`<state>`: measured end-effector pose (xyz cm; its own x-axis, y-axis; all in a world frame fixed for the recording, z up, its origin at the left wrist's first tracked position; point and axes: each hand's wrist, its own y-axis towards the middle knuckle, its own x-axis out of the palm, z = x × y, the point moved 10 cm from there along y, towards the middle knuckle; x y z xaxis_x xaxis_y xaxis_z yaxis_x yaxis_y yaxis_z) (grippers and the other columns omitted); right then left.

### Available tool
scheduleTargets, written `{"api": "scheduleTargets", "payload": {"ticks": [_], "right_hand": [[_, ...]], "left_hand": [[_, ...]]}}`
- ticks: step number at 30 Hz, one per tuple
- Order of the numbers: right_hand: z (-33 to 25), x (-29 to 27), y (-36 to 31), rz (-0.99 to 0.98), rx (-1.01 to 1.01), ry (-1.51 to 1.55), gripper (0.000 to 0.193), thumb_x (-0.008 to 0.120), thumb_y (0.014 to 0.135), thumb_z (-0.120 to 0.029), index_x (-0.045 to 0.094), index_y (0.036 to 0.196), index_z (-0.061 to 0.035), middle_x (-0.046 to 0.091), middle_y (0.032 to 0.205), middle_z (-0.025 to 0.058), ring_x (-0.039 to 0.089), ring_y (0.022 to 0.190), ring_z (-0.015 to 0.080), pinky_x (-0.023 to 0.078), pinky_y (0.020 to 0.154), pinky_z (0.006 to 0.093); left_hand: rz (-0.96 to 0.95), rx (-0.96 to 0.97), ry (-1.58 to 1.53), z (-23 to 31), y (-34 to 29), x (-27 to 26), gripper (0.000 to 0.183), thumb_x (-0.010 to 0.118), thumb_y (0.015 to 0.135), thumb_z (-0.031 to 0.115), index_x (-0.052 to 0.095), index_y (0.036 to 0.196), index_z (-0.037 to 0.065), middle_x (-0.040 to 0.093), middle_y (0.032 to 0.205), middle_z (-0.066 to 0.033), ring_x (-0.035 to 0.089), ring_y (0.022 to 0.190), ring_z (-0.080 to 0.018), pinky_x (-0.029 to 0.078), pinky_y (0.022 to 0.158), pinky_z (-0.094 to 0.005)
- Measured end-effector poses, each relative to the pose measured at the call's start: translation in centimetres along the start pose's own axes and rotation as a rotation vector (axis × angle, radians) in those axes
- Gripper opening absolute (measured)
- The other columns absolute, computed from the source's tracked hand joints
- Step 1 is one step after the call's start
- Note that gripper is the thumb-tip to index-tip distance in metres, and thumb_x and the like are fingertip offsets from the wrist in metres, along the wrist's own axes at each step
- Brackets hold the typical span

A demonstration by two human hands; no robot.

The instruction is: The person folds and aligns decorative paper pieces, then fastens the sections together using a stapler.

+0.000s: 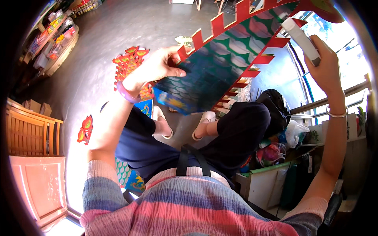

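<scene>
So I'm standing here watching someone seated with a long, flat, green fish-scale-patterned panel point(224, 63) held up over their knees, and it's pretty neat to look at. The left hand point(157, 67) has it pinched at its left edge, thumb on the scaly face and the other fingers curled round the border. Red pointed paper tabs point(217, 24) stick out along both long sides, one right at those pinching fingertips, and below them the panel's near end turns bright blue with yellow. The right hand point(325, 65) is closed around a slim white stick with a dark end point(302, 39); its far tip is up by the tabbed right edge, though I honestly can't tell if it's touching. A purple bangle point(126, 93) sits on the wrist behind the left fingers, a silver bangle point(337, 112) on the other. Beyond the left wrist, red and orange paper cutouts point(125, 65) lie on the smooth grey floor point(98, 39). Well below the right fingers there's a shiny black plastic bag point(273, 110), next to the person's knee.
</scene>
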<state>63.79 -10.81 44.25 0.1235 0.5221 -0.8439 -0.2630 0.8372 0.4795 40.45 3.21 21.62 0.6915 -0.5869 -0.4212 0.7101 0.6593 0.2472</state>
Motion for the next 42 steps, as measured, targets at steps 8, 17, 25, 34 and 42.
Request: {"api": "scheduleTargets", "payload": {"ticks": [8, 17, 25, 34, 42], "right_hand": [[1.9, -0.4, -0.1, 0.000, 0.026, -0.084, 0.031, 0.062, 0.075, -0.010, 0.052, 0.103, -0.0044, 0.062, 0.094, 0.0161, 0.063, 0.082, 0.0298, 0.052, 0.072, 0.0373], [2.7, -0.1, -0.5, -0.001, -0.004, -0.144, 0.028, 0.061, 0.078, -0.013, 0.052, 0.104, -0.0053, 0.063, 0.092, 0.0158, 0.064, 0.079, 0.0283, 0.052, 0.071, 0.0360], [2.8, 0.0, -0.5, 0.005, 0.012, -0.142, 0.028, 0.062, 0.078, -0.014, 0.053, 0.102, -0.0043, 0.063, 0.091, 0.0150, 0.064, 0.080, 0.0279, 0.052, 0.071, 0.0351], [4.3, -0.1, -1.3, 0.043, -0.031, -0.061, 0.047, 0.064, 0.078, -0.023, 0.049, 0.119, -0.0058, 0.059, 0.108, 0.0153, 0.061, 0.091, 0.0271, 0.050, 0.079, 0.0346], [-0.3, 6.6, -5.3, -0.210, -0.043, 0.225, 0.043, 0.067, 0.064, -0.005, 0.053, 0.104, -0.0039, 0.058, 0.094, 0.0118, 0.058, 0.083, 0.0284, 0.047, 0.073, 0.0332]], "left_hand": [[0.023, 0.032, 0.041, 1.1, 0.3, 1.3, 0.011, 0.066, 0.077, 0.002, 0.056, 0.075, -0.001, 0.043, 0.063, 0.0088, 0.037, 0.061, 0.0008, 0.032, 0.052, -0.0190], [-0.059, 0.046, -0.092, 1.0, 0.4, 2.4, 0.011, 0.062, 0.080, 0.000, 0.053, 0.076, -0.003, 0.043, 0.073, 0.0057, 0.039, 0.067, -0.0018, 0.035, 0.058, -0.0195], [-0.019, 0.111, -0.126, 1.6, 0.4, 2.6, 0.028, 0.062, 0.079, 0.001, 0.039, 0.064, 0.003, 0.029, 0.058, 0.0046, 0.028, 0.058, -0.0035, 0.028, 0.050, -0.0230], [0.095, -0.050, -0.035, -0.3, 1.1, -0.7, 0.011, 0.064, 0.078, 0.004, 0.055, 0.072, -0.001, 0.042, 0.059, 0.0058, 0.038, 0.056, -0.0028, 0.033, 0.051, -0.0214], [0.139, -0.040, -0.265, 2.9, 1.1, -3.8, 0.006, 0.062, 0.079, 0.000, 0.060, 0.073, -0.001, 0.057, 0.066, 0.0037, 0.047, 0.062, -0.0034, 0.039, 0.058, -0.0206]]}}
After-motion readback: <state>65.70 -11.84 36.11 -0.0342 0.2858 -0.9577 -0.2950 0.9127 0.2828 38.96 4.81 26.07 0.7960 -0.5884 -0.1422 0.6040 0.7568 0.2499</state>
